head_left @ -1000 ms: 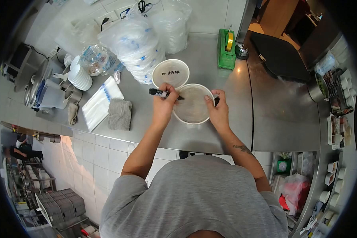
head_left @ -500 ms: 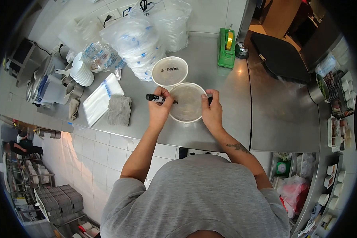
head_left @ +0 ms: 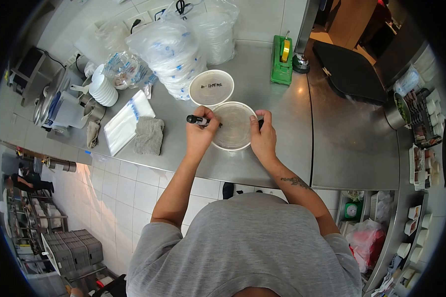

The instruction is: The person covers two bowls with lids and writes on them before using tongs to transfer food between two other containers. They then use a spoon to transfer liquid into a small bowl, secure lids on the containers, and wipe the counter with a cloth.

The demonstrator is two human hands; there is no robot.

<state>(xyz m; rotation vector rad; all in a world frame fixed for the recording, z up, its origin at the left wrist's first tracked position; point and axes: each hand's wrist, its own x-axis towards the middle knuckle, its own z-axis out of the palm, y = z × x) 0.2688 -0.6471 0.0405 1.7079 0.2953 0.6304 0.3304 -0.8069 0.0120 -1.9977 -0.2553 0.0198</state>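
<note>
My left hand (head_left: 201,133) is closed around a black marker (head_left: 198,120), its tip end at the left part of a round translucent plastic lid (head_left: 235,131). A few dark marks show by the tip, partly hidden by my fingers. My right hand (head_left: 264,141) grips the right rim of this lid, thumb on top. Between its fingers shows a small black piece, perhaps the marker's cap. Just beyond lies a second round lid (head_left: 211,94) with black handwriting on it. The two rims meet or slightly overlap.
Bagged stacks of plastic containers (head_left: 171,54) stand at the back of the steel counter (head_left: 277,153). A grey cloth (head_left: 149,135) and flat plastic bags (head_left: 126,123) lie left. A green tape dispenser (head_left: 281,72), a bell (head_left: 301,63) and a black board (head_left: 349,72) are right.
My left hand and the marker have shifted slightly to the right over the lid. The lid has moved very little. Part of another person, with a dark sleeve, has appeared at the bottom left.
</note>
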